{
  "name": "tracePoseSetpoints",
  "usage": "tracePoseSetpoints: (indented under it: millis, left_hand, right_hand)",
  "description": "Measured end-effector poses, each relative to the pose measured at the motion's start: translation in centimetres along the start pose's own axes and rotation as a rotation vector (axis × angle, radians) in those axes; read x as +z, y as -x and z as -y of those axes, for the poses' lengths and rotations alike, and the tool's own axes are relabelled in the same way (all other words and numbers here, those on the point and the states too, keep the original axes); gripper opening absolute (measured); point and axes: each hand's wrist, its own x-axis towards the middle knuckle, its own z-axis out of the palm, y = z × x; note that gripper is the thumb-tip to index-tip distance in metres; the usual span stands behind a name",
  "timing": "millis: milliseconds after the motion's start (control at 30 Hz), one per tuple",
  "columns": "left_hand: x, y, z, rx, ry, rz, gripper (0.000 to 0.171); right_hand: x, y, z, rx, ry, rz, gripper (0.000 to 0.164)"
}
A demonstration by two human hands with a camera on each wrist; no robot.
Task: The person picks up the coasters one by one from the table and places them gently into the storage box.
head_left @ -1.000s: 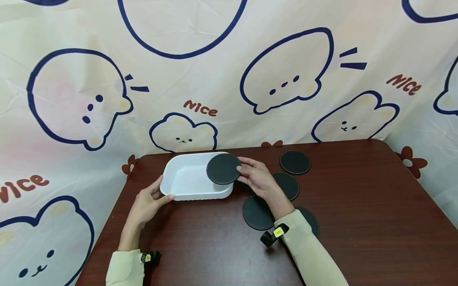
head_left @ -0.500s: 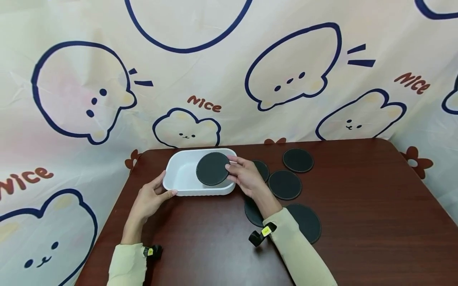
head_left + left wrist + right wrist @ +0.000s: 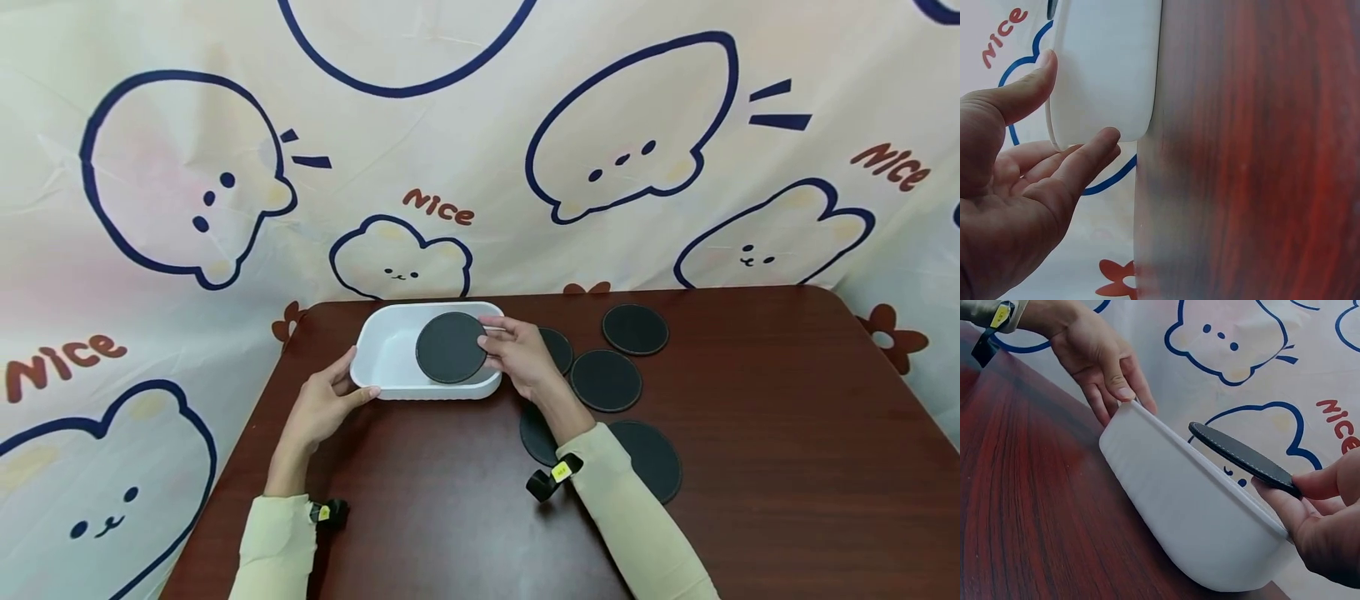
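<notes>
Risk: black coaster (image 3: 450, 347) could slip and drop crooked into white tray (image 3: 386, 354) — it's pinched by one edge only. Tray might also skid on the worktop (image 3: 427, 500) if left grip (image 3: 324, 406), thumb and fingers clasping its 8 o'clock corner, loosens. Right grip (image 3: 521, 357) pinches the coaster's 3 o'clock edge — so coaster sits at that grip's 9 o'clock, tilted, above tray's 3 o'clock half.
</notes>
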Motion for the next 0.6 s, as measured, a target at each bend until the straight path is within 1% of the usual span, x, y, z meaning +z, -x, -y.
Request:
tracePoseSetpoints:
  millis: [267, 600]
  left_hand:
    - [0.07, 0.00, -0.12, -0.012, -0.004, 0.002, 0.092]
    - [0.02, -0.03, 0.00, -0.013, -0.005, 0.001, 0.092]
  right_hand:
    - [-0.14, -0.10, 0.13, -0.034, 0.110, -0.029, 0.042]
    - [0.02, -0.02, 0.17, -0.038, 0.166, -0.049, 0.040]
